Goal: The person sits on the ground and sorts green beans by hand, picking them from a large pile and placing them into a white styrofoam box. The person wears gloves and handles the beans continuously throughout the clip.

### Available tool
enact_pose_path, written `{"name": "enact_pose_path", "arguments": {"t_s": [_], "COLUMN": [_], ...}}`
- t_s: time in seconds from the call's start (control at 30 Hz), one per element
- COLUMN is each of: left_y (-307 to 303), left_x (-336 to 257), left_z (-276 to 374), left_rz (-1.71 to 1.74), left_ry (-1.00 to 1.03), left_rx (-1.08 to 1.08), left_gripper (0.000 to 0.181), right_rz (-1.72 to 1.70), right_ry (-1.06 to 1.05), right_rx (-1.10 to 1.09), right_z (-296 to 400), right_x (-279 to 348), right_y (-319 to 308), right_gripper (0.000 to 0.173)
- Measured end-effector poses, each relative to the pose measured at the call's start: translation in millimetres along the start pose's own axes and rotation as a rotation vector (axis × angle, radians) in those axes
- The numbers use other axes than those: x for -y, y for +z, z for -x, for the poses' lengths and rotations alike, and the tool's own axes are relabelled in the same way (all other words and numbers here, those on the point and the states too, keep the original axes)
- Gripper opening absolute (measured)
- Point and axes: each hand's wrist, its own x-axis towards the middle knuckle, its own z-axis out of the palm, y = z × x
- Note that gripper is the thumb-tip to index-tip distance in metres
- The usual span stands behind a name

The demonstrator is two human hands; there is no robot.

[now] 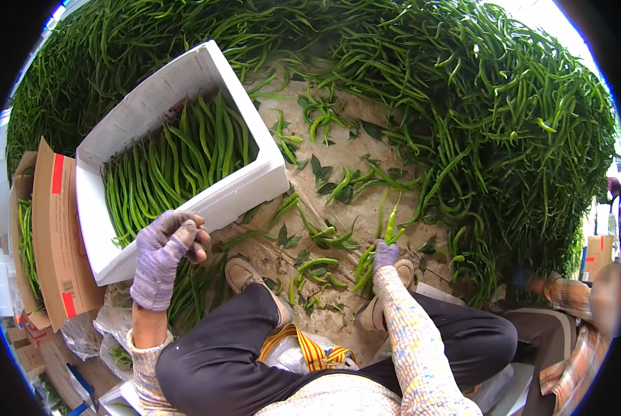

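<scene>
Both of my hands wear purple knit gloves. My left hand (172, 252) is raised beside the near corner of a white foam box (253, 187), its fingers curled; whether anything is pinched between them cannot be made out. Inside the box, long green chili peppers (175, 161) lie side by side in neat rows, with printed paper (149, 112) lining the far wall. My right hand (386, 255) is closed around several green peppers (391, 223) near my right shoe; their ends stick out beyond and below the fist. Loose peppers (315, 264) and leaves lie on the sheet between my feet.
A large heap of green peppers (508, 114) curves round the far side and right. At left stands a cardboard box (55, 234) holding peppers, near clear plastic bags (113, 317). A co-worker in a plaid sleeve (568, 296) sits close at right. A striped strap (310, 348) lies between my legs.
</scene>
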Motion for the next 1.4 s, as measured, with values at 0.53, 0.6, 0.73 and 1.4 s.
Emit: {"name": "enact_pose_path", "arguments": {"t_s": [0.53, 0.6, 0.73, 1.4], "left_y": [69.1, 53.1, 1.5, -173.3], "left_x": [36.6, 20.6, 22.5, 49.0], "left_z": [-24.0, -21.2, -17.2, 61.4], "left_rz": [-0.344, -0.199, 0.059, 0.994], "left_ry": [0.438, 0.218, 0.081, 0.108], "left_rx": [0.254, 0.269, 0.157, -0.644], "left_gripper": [0.041, 0.034, 0.011, 0.019], "right_rz": [-0.263, -0.255, -0.257, -0.138], "right_ry": [0.146, 0.209, 0.191, 0.182], "right_rx": [1.068, 1.074, 1.225, 0.923], "right_z": [180.5, 201.6, 230.8, 208.0], "right_x": [160.9, 168.4, 181.3, 134.9], "right_y": [89.0, 111.9, 139.1, 135.7], "right_gripper": [0.034, 0.035, 0.034, 0.014]}}
